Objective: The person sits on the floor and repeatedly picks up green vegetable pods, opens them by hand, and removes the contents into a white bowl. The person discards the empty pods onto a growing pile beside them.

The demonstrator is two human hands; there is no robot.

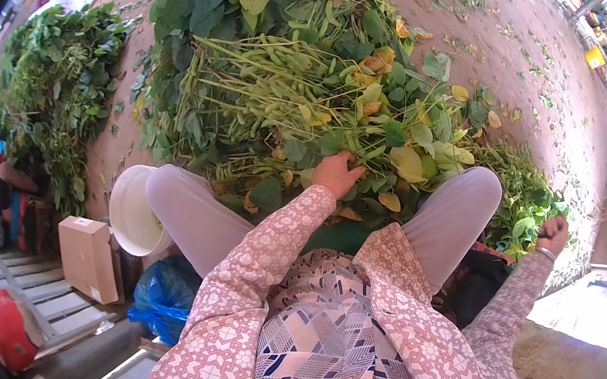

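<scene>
A large heap of cut soybean plants (271,88), with green pods, leaves and some yellowed leaves, lies before my knees. My left hand (338,173) reaches into its near edge, thumb and forefinger touching the leafy stems; whether they grip a stem is unclear. Out to the right, my right hand (553,234) has its fingers curled beside a smaller pile of stalks (515,187). Leaves show close to those fingers, but any hold on them cannot be made out. A white plastic bucket (133,215) stands against my left knee, with something green inside, mostly hidden.
Another heap of leafy plants (61,102) rises at the far left, near a partly visible person (13,174). A cardboard box (87,260), a blue plastic bag (163,295) and a red container (4,331) sit at my left. Loose leaves litter the earthen floor (551,111).
</scene>
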